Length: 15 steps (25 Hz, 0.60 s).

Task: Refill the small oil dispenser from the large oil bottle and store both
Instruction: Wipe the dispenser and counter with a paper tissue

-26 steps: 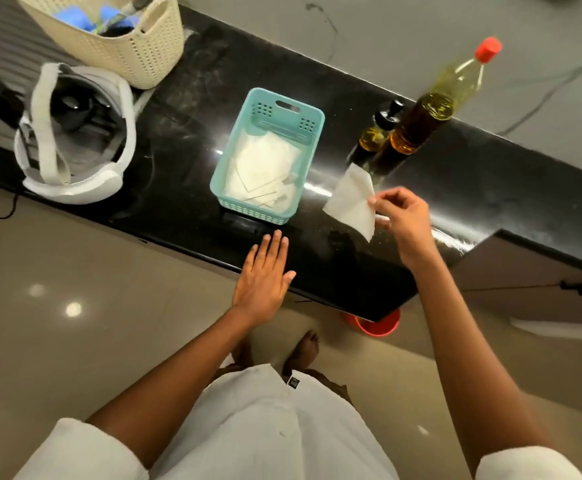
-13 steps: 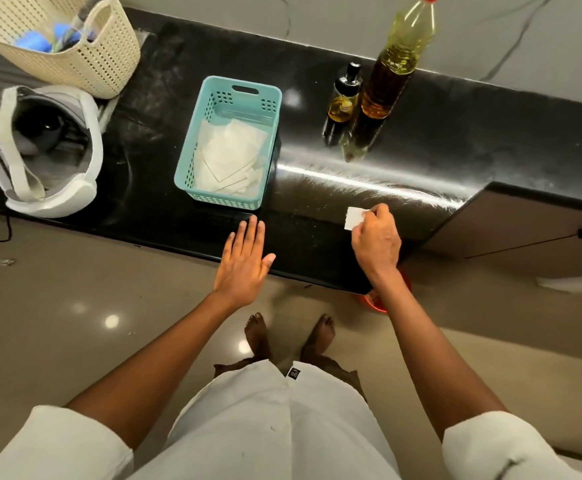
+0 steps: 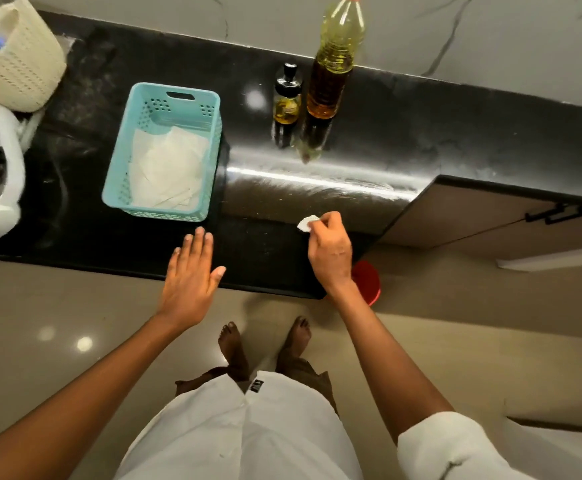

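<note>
At the near edge of the counter (image 3: 421, 133), pinching a tissue (image 3: 306, 223) in the right hand (image 3: 329, 251), left hand (image 3: 189, 275) flat and empty, well short of the small oil dispenser (image 3: 286, 102) and large oil bottle (image 3: 334, 64) standing together behind: probably slick, best gripped mid-body.

The large oil bottle (image 3: 334, 64) is standing near the countertop's (image 3: 421, 133) back edge, with the small dispenser (image 3: 286, 105) just beside it on its left. Well apart to the left, a slotted basket (image 3: 164, 213) is sitting mid-counter with paper sheets (image 3: 168, 174) lying in it. A woven basket (image 3: 15, 74) is occupying the back left corner. At the front edge, the left hand (image 3: 189, 275) is hovering before the slotted basket, while the right hand (image 3: 329, 251) is pinching a wad of paper (image 3: 307, 223) in front of the large oil bottle.
</note>
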Available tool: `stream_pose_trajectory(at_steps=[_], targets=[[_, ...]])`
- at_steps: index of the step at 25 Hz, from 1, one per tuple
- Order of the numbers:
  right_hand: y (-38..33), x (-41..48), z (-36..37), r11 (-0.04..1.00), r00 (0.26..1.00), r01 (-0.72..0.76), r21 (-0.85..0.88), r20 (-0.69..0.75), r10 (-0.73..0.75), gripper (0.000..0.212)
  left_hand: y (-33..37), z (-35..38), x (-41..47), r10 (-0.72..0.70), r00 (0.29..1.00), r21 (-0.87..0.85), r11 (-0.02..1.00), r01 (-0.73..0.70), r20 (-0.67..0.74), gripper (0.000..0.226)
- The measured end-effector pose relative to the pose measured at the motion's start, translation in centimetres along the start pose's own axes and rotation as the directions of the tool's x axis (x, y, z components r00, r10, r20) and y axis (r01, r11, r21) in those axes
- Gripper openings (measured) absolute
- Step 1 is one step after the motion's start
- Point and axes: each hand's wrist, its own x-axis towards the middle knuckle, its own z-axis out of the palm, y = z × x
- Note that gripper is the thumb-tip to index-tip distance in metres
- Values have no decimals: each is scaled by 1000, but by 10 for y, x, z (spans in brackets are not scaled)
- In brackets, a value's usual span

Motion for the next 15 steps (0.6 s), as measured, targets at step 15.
stream_pose_trajectory(at_steps=[15], targets=[[162,158,-68,818,804,-541,195,-165,571,9,10,-3,1,-23,1000,-69,997,22,-19,74]])
